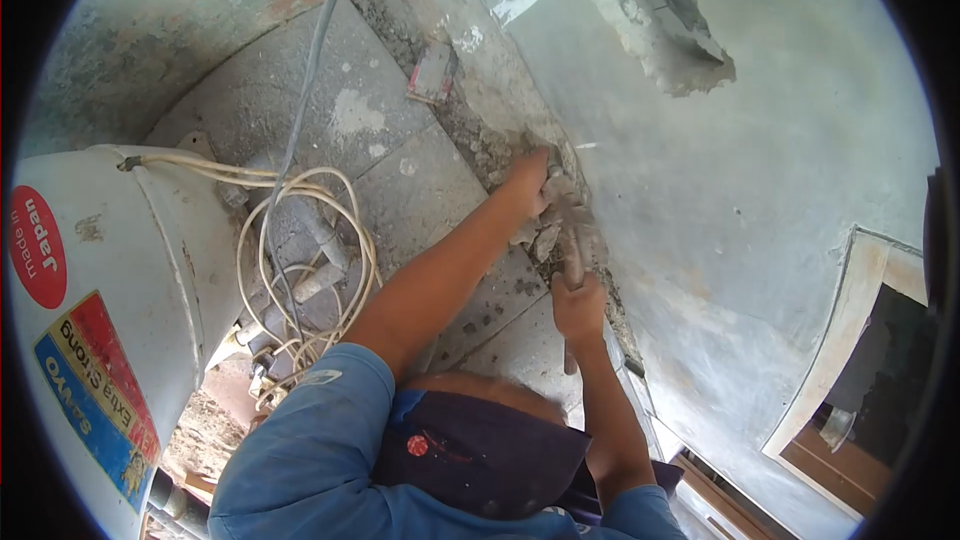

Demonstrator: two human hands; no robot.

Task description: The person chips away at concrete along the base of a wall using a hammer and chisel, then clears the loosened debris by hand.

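Both arms reach forward to a strip of broken concrete [470, 130] along the foot of the wall. My right hand [579, 306] is closed round the handle of a hammer [572, 255], whose handle end sticks out below the fist. The hammer's head is blurred, close to my left hand. My left hand [530, 180] is closed round a short rod-like tool [553, 171], of which only a little shows beside the fingers. Loose rubble [545, 242] lies between the hands, next to the grey floor tiles [415, 175].
A white tank [110, 240] with stickers stands at the left. Beside it are a coiled cream cable [355, 210] and pipes [320, 280]. A grey cable [312, 70] crosses the view. A red-and-white box [432, 72] lies near the strip. The wall [700, 190] rises at the right.
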